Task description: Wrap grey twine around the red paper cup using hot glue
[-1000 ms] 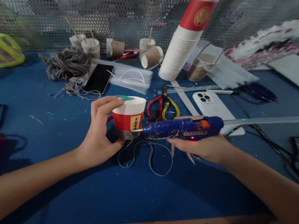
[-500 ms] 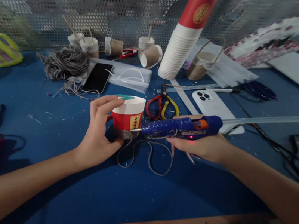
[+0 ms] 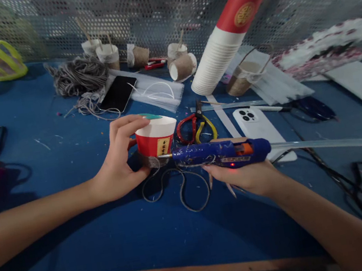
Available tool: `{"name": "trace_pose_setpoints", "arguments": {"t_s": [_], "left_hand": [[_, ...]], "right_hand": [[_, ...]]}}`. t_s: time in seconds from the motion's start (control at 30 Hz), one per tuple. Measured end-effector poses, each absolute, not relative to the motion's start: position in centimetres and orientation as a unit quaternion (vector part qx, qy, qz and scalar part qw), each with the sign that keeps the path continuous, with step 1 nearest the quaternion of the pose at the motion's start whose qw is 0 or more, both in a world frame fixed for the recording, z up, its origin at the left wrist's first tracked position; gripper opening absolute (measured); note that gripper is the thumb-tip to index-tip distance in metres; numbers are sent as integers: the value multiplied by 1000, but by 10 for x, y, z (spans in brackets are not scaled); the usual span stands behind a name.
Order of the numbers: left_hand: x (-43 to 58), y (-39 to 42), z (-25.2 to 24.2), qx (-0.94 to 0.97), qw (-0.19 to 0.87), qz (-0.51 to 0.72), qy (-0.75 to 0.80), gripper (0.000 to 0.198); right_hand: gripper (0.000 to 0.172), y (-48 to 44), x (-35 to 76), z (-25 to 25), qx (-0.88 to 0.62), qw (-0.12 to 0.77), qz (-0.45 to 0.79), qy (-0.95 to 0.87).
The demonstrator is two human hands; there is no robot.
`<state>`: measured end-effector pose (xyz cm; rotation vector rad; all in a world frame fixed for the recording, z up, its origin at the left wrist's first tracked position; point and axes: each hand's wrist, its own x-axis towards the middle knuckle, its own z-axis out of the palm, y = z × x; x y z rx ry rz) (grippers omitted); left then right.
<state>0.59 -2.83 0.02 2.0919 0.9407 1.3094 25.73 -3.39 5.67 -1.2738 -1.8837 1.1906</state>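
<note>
My left hand (image 3: 123, 158) grips a red and white paper cup (image 3: 150, 146) by its rim and side, fingers over the top, thumb low. Grey cord (image 3: 152, 162) is wound round the cup's base, and its loose length (image 3: 196, 208) curls on the table in front. In my right hand (image 3: 243, 178) is a blue hot glue gun (image 3: 204, 153) with a lit red light and a clear glue stick (image 3: 323, 143) out of its back. Its metal tip is at the cup's side, just above the wound cord; whether it touches, I cannot tell.
Scissors (image 3: 197, 128) and a white phone (image 3: 259, 130) lie behind the glue gun. A tall stack of paper cups (image 3: 219, 51) leans farther back. A cord bundle (image 3: 78, 76), a black phone (image 3: 118, 94) and several cord-wrapped cups (image 3: 182, 68) lie along the mesh. Cables (image 3: 331, 175) run at right.
Almost nothing differs. The glue gun's body has shifted very slightly to the right; the cup and my left hand stay in place.
</note>
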Motion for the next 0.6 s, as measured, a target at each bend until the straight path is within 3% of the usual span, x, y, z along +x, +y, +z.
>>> {"name": "trace_pose_setpoints", "arguments": {"t_s": [0.6], "left_hand": [[7, -26, -3, 735, 318, 504, 324, 82]], "right_hand": [[6, -34, 258, 61, -497, 275, 461, -682]]}}
